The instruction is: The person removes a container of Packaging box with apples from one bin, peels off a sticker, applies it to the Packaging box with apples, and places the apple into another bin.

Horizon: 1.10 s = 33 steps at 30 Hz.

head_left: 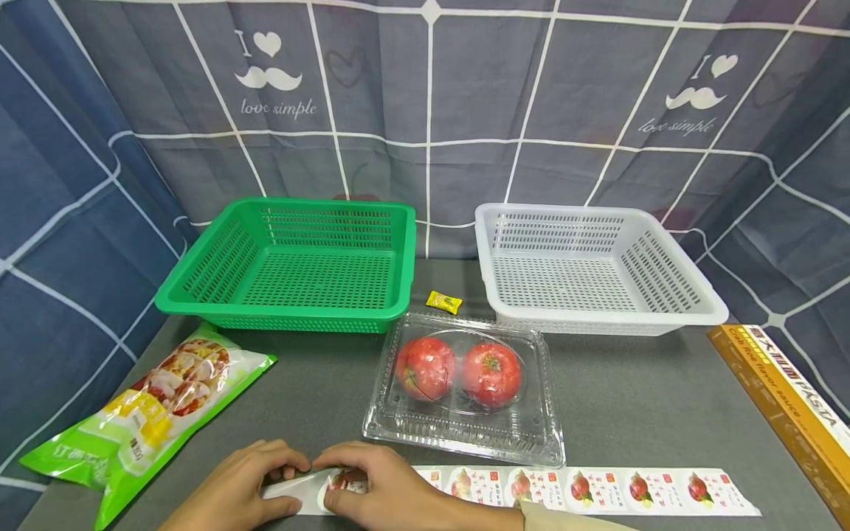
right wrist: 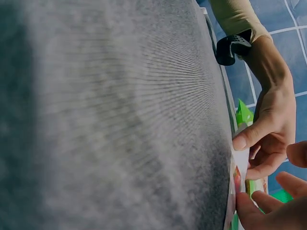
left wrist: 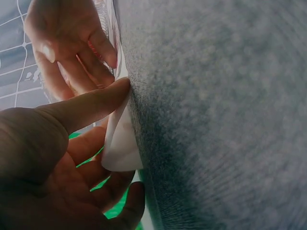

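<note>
A white strip of stickers [head_left: 578,490], printed with red fruit and lettering, lies along the front of the grey table. Its left end is lifted and bent. My left hand [head_left: 246,483] pinches this end, thumb in front and fingers behind; in the left wrist view the white paper [left wrist: 125,143] curls beside the thumb. Close by on the right, my right hand [head_left: 388,487] holds the strip at a sticker between thumb and forefinger. Whether that sticker is partly off its backing is hidden by the fingers. Behind the strip sits a clear plastic box [head_left: 465,441] with two red tomatoes [head_left: 492,375].
A green basket [head_left: 285,318] and a white basket [head_left: 604,317] stand along the back curtain. Between them lies a small yellow packet [head_left: 443,302]. A green-and-white food bag [head_left: 159,405] is at left, a brown pasta box [head_left: 783,413] at the right edge.
</note>
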### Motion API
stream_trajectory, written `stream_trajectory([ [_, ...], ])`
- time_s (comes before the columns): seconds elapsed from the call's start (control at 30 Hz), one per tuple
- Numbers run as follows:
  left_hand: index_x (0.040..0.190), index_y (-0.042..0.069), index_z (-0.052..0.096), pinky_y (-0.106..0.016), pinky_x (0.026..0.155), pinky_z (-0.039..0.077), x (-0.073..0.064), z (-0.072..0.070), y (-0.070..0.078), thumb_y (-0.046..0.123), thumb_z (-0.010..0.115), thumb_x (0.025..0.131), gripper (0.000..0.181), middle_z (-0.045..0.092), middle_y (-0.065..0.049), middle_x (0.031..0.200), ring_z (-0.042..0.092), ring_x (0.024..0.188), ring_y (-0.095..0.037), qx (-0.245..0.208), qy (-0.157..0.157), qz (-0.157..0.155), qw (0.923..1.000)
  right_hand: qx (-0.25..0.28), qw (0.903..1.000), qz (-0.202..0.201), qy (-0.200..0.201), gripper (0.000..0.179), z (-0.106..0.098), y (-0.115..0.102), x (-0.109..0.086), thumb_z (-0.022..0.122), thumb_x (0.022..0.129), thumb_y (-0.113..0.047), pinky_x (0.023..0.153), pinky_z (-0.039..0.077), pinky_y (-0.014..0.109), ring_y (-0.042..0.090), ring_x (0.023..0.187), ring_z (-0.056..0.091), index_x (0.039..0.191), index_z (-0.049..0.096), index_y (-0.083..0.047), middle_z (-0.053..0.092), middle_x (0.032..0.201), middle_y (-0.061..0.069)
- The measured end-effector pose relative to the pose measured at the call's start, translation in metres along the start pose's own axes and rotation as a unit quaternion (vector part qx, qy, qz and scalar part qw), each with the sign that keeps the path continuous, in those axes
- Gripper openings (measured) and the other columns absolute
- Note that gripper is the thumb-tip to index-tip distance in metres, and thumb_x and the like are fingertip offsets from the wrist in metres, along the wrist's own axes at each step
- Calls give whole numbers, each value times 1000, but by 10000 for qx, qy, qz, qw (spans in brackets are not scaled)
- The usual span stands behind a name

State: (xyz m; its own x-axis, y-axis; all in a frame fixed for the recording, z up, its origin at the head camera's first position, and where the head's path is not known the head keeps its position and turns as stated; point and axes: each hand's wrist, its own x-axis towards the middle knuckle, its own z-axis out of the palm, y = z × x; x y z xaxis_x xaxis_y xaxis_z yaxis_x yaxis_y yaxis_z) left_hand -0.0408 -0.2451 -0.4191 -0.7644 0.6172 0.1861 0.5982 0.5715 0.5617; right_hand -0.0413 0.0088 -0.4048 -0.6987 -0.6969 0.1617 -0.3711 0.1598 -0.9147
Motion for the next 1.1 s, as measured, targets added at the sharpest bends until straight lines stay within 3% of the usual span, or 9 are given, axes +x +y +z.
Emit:
stream_trajectory([
  [0.07, 94, 18, 68, -21, 56, 38, 0, 0, -1, 17, 87, 73, 29, 51, 22, 85, 44, 74, 5, -190, -73, 26, 9998, -153, 9999, 18, 7, 31, 0, 1, -1, 64, 94, -15, 96, 44, 22, 2, 116, 53, 125, 66, -8, 62, 126, -5],
  [0.2, 91, 17, 69, -21, 55, 39, 0, -3, -1, 16, 85, 77, 21, 51, 22, 83, 45, 71, 6, -699, -443, -374, 9959, -438, 9990, 66, -8, 31, 1, 4, -2, 64, 94, -14, 97, 43, 23, 5, 120, 52, 124, 67, -9, 61, 130, -1],
  [0.3, 92, 15, 70, -22, 55, 40, 0, -5, -1, 16, 83, 80, 18, 52, 21, 84, 45, 71, 5, -974, -599, -598, 9916, -683, 9977, -19, -17, 31, 1, 4, -2, 65, 93, -14, 93, 44, 21, 1, 114, 53, 125, 67, -10, 63, 124, -5],
  [0.53, 92, 19, 69, -21, 55, 40, 0, -3, -3, 15, 79, 84, 13, 55, 21, 84, 48, 72, 5, -1082, -304, -328, 9931, -1093, 9940, -54, 1, 33, 1, 4, -1, 67, 90, -11, 83, 43, 14, -6, 98, 52, 123, 68, -12, 65, 111, -11],
  [0.77, 92, 22, 68, -21, 55, 41, 1, -5, -2, 17, 76, 87, 10, 55, 22, 83, 49, 71, 5, -1154, -272, -422, 9920, -1173, 9928, -29, 222, 28, 3, 2, -1, 69, 85, -5, 79, 43, 12, -7, 91, 52, 113, 73, -11, 64, 102, -11],
  [0.93, 93, 21, 69, -22, 55, 42, 1, -5, -1, 18, 75, 88, 8, 56, 22, 83, 50, 71, 4, -1196, -327, -570, 9907, -772, 9959, 413, 238, 31, 2, 0, -1, 66, 85, -1, 75, 43, 14, -6, 87, 51, 114, 73, -9, 61, 98, -14],
  [1.1, 94, 21, 69, -22, 55, 42, 0, -4, -2, 15, 76, 88, 11, 58, 21, 85, 51, 72, 4, -1200, -192, -440, 9916, -555, 9944, 876, 218, 33, 3, -2, -1, 65, 84, 1, 73, 41, 16, -5, 83, 48, 116, 73, -7, 55, 96, -18],
])
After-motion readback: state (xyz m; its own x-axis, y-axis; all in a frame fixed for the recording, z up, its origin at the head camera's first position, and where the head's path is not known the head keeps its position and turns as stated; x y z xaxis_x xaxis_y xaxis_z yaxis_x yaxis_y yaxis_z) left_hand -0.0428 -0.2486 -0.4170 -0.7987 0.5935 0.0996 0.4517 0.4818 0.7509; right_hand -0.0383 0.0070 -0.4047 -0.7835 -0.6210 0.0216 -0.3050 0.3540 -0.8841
